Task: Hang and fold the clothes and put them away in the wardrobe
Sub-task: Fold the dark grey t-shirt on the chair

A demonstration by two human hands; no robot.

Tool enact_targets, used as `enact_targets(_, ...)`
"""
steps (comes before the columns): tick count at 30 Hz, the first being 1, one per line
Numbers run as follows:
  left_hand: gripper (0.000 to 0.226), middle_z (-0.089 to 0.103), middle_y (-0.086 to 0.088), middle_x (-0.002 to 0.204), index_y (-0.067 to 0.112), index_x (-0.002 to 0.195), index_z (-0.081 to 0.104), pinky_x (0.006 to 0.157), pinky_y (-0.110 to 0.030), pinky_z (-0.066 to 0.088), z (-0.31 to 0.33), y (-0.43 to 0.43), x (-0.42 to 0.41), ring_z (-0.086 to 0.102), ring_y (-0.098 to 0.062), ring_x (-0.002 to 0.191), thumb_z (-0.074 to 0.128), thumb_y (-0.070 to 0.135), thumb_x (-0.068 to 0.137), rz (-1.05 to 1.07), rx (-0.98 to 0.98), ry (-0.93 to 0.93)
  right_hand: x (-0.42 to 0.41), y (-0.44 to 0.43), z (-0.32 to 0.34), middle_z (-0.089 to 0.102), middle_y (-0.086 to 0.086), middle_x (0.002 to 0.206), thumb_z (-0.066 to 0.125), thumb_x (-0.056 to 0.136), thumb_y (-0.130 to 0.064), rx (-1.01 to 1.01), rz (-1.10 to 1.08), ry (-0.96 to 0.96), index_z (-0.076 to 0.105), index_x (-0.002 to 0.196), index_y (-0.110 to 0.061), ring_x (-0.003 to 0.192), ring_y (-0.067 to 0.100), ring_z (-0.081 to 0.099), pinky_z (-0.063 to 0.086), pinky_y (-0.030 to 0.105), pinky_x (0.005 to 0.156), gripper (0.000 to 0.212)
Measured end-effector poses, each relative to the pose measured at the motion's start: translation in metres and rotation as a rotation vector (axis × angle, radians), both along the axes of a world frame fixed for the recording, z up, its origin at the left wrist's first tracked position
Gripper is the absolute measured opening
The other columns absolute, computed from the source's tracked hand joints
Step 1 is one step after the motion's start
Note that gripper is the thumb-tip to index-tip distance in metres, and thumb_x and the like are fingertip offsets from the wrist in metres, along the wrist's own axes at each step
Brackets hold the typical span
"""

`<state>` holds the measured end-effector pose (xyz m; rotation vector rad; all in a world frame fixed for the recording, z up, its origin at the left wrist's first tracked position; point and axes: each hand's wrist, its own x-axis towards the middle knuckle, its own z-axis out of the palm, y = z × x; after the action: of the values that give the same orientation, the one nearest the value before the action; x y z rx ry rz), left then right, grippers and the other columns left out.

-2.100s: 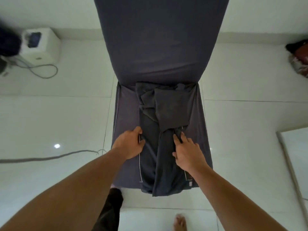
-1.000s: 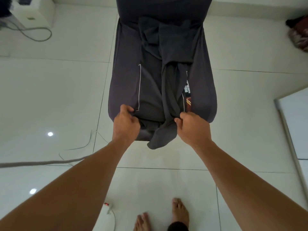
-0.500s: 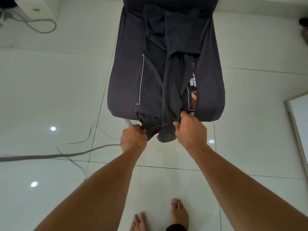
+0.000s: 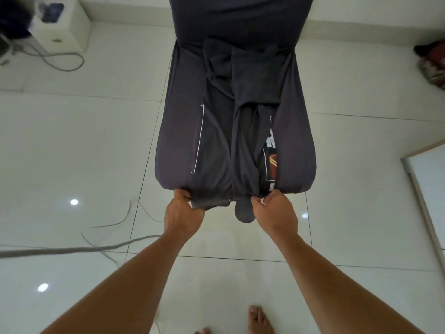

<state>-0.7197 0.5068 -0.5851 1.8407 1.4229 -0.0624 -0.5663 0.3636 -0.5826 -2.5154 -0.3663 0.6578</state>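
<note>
Head camera, looking down: my left hand [image 4: 184, 216] and right hand [image 4: 274, 213] are both closed, each pinching a near corner of the dark folded shirt [image 4: 231, 150] at the front edge of the covered chair seat [image 4: 175, 145]. From my hands the shirt runs away toward twelve o'clock, its long axis straight up the seat to the chair back [image 4: 238, 18]. Both hands sit level, neither nearer, so I judge the next fold carries this near edge toward twelve o'clock.
</note>
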Motion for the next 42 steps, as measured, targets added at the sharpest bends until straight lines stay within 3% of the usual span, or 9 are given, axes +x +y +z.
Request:
enact_targets(6,0.052,0.063,-0.005,0.123,0.015,0.138,0.054,0.096,-0.037,0.05,-0.014,0.002,0.002,0.06,-0.029,0.111,0.07,0.03,0.091,0.04,-0.25,-0.004,-0.01,0.003,-0.023,0.059,0.0,0.121,0.063,0.093,-0.015,0.25,-0.231,0.341,0.04,0.141,-0.019,0.1,0.018,0.055,0.043,0.033,0.083,0.053)
enact_targets(10,0.036,0.07,-0.004,0.102,0.013,0.122,0.067,0.072,-0.029,0.054,-0.008,-0.003,-0.002,0.065,-0.023,0.088,0.071,0.027,0.088,0.064,-0.28,-0.039,-0.009,-0.003,-0.023,0.069,0.003,0.107,0.074,0.09,-0.017,0.306,-0.203,0.421,0.07,0.114,-0.014,0.094,0.021,0.062,0.047,0.029,0.078,0.025)
enact_targets(13,0.016,0.072,-0.005,0.098,0.017,0.098,0.072,0.082,-0.04,0.055,0.005,-0.014,-0.015,0.065,-0.028,0.094,0.063,0.026,0.088,0.121,-0.322,-0.076,-0.015,-0.018,-0.009,0.075,0.007,0.096,0.075,0.084,-0.015,0.268,-0.205,0.482,0.072,0.088,-0.015,0.092,0.027,0.07,0.056,0.039,0.083,0.005)
enact_targets(21,0.041,0.065,-0.006,0.119,0.015,0.123,0.055,0.094,-0.041,0.05,0.062,-0.046,-0.044,0.062,-0.026,0.104,0.063,0.043,0.094,0.211,-0.566,-0.106,-0.039,-0.062,0.052,0.068,0.001,0.12,0.065,0.09,-0.056,0.209,-0.229,0.734,0.058,0.122,-0.016,0.112,0.025,0.065,0.051,0.047,0.103,0.051)
enact_targets(25,0.05,0.069,-0.01,0.11,0.024,0.133,0.038,0.071,-0.035,0.057,0.097,-0.051,-0.063,0.071,-0.025,0.089,0.068,0.022,0.093,0.069,-0.73,-0.068,-0.046,-0.074,0.082,0.067,0.012,0.111,0.046,0.101,-0.015,0.068,-0.13,0.78,0.056,0.126,-0.009,0.1,0.025,0.062,0.052,0.043,0.092,0.027)
enact_targets(30,0.038,0.071,-0.015,0.079,0.029,0.125,0.044,0.056,-0.029,0.055,0.149,-0.046,-0.064,0.066,-0.019,0.058,0.056,0.007,0.097,0.075,-0.64,-0.195,-0.045,-0.084,0.129,0.067,0.007,0.103,0.059,0.098,-0.016,0.137,0.03,0.555,0.029,0.128,-0.037,0.089,0.022,0.069,0.059,0.035,0.076,0.048)
enact_targets(33,0.025,0.075,-0.015,0.089,0.008,0.107,0.069,0.063,-0.032,0.055,0.182,-0.027,-0.05,0.068,-0.02,0.067,0.045,0.006,0.098,0.23,-0.688,-0.335,-0.031,-0.071,0.153,0.068,0.002,0.104,0.066,0.093,-0.007,0.366,-0.122,0.386,0.058,0.112,-0.027,0.084,0.022,0.068,0.051,0.027,0.059,0.029)
enact_targets(39,0.023,0.078,-0.005,0.098,0.005,0.105,0.071,0.069,-0.029,0.056,0.232,0.04,0.0,0.071,-0.018,0.079,0.053,0.0,0.092,0.175,-0.605,-0.409,0.021,-0.021,0.193,0.071,0.026,0.096,0.037,0.095,0.012,0.782,-0.455,0.704,0.065,0.095,0.011,0.088,0.034,0.071,0.062,0.039,0.081,0.028)
enact_targets(42,0.009,0.076,0.001,0.074,0.01,0.095,0.076,0.057,-0.025,0.052,0.236,0.065,0.029,0.067,-0.015,0.063,0.069,0.014,0.092,0.058,-0.306,-0.324,0.048,0.007,0.198,0.076,0.013,0.101,0.059,0.091,0.008,0.572,-0.178,0.522,0.071,0.096,-0.008,0.098,0.025,0.072,0.055,0.035,0.094,0.021)
